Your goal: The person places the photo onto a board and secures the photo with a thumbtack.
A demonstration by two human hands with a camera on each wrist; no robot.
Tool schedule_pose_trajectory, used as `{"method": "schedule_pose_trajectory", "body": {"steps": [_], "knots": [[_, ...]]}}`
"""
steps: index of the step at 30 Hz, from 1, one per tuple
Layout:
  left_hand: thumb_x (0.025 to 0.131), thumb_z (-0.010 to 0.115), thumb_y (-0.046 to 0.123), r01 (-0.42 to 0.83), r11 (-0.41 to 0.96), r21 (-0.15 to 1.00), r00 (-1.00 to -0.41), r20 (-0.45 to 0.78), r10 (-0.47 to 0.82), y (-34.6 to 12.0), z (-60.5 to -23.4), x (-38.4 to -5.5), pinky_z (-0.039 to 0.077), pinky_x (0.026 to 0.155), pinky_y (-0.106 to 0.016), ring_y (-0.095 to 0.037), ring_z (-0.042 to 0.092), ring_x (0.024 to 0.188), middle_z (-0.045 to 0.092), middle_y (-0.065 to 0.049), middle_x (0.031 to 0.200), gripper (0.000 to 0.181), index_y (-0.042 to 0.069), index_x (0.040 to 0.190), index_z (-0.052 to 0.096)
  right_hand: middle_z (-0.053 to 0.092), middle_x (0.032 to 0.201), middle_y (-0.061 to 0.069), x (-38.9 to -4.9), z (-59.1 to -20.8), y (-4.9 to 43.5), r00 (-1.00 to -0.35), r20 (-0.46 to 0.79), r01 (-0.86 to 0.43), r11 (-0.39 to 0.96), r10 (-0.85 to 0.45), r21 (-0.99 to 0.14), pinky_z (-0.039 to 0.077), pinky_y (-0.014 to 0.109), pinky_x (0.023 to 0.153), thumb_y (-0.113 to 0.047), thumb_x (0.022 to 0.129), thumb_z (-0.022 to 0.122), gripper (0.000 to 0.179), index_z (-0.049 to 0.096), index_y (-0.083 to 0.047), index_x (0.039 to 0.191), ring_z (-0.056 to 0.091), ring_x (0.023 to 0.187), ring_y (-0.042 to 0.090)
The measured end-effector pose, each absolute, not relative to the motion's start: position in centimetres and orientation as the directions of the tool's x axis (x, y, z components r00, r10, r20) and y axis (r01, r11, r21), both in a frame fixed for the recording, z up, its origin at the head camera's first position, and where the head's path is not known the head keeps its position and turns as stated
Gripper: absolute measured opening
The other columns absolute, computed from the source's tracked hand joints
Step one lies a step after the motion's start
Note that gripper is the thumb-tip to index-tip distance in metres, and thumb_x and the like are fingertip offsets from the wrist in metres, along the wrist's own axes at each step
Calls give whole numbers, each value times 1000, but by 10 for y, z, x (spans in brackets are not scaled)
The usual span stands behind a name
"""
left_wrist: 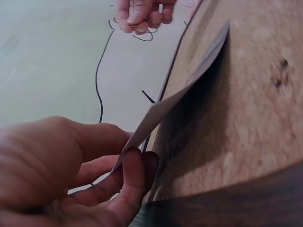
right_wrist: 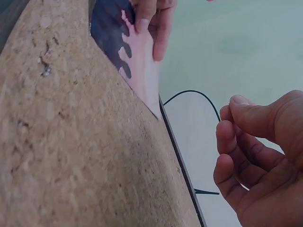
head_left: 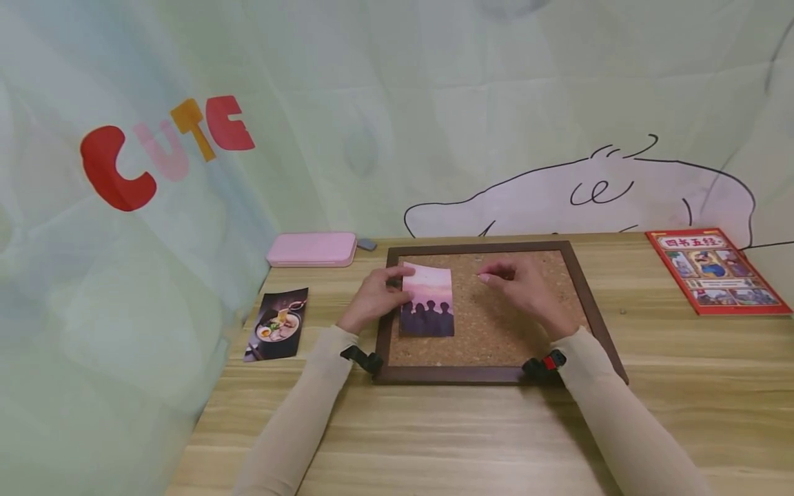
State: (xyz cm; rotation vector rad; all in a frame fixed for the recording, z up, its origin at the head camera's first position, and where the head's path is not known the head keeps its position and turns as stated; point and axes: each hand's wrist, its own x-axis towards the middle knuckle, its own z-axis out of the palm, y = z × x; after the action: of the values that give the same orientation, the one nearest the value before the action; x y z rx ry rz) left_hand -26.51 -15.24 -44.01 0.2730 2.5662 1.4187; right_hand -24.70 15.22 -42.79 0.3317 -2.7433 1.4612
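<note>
My left hand (head_left: 378, 295) pinches the left edge of a photo print (head_left: 428, 306) with dark silhouettes under a pink sky. The print is over the left part of a cork board (head_left: 484, 344); in the left wrist view the print (left_wrist: 165, 104) tilts up from the cork. Over the board's upper middle is my right hand (head_left: 521, 286), thumb and forefinger pressed together. A tiny pale pin-like thing (right_wrist: 230, 100) shows at those fingertips, its kind too small to make out. Several inches separate this hand from the print.
A ramen photo (head_left: 279, 325) lies left of the board. Behind it are a pink case (head_left: 312, 249) and a small grey object (head_left: 367, 244). A red-bordered book (head_left: 719, 272) is at the right. One small clear thing (head_left: 623, 312) lies right of the frame.
</note>
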Motion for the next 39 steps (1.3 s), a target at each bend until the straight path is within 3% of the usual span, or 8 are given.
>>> {"method": "schedule_pose_trajectory", "body": {"steps": [11,15,18,27,31,35,39], "knots": [[93,77,5,254,668,699,-949,46,312,-147,-440,-264,45,60,-21,-10,55,67,65,-10,83,49,-2,141,67,77,108,14,-252,-421,144,-972,133,-219,543,-192,-811,52,29,75,-15,105,70,19,79,-5,117,61,90,25],[95,77,6,255,710,657,-950,34,309,-144,-440,-263,45,62,-21,-14,56,75,66,-14,95,48,0,142,67,77,109,16,-255,-419,143,-969,122,-219,522,-213,-825,52,28,74,-15,106,69,20,79,-3,118,60,88,25],[97,77,7,247,735,632,-951,15,308,-142,-440,-262,46,66,-23,-18,59,83,67,-17,105,48,1,143,66,78,110,16,-256,-419,141,-968,104,-208,507,-227,-836,52,29,75,-16,106,69,21,79,-2,120,60,89,25],[98,76,8,328,771,546,-932,53,359,-139,-442,-261,49,77,-32,-23,59,86,68,-19,110,46,-2,142,66,78,113,15,-262,-421,132,-967,75,-193,504,-245,-842,52,33,81,-13,105,70,21,79,-2,120,60,93,27],[99,75,10,322,793,518,-935,44,351,-136,-440,-258,56,95,-44,-32,65,105,70,-23,127,43,-1,141,68,77,112,15,-266,-426,128,-969,49,-171,510,-243,-843,53,34,82,-13,105,70,19,79,-4,119,62,95,28],[100,75,11,327,813,482,-935,41,352,-136,-438,-256,51,109,-50,-36,61,123,67,-24,133,41,-1,139,69,78,111,15,-269,-428,123,-967,41,-167,506,-251,-846,54,33,81,-13,105,70,17,80,-7,116,63,94,27],[99,77,14,343,827,446,-933,56,356,-138,-438,-255,46,108,-51,-39,56,124,65,-25,131,40,0,135,72,78,109,14,-271,-430,118,-964,25,-162,510,-264,-845,54,33,80,-15,104,72,14,82,-10,113,64,93,26]]}}
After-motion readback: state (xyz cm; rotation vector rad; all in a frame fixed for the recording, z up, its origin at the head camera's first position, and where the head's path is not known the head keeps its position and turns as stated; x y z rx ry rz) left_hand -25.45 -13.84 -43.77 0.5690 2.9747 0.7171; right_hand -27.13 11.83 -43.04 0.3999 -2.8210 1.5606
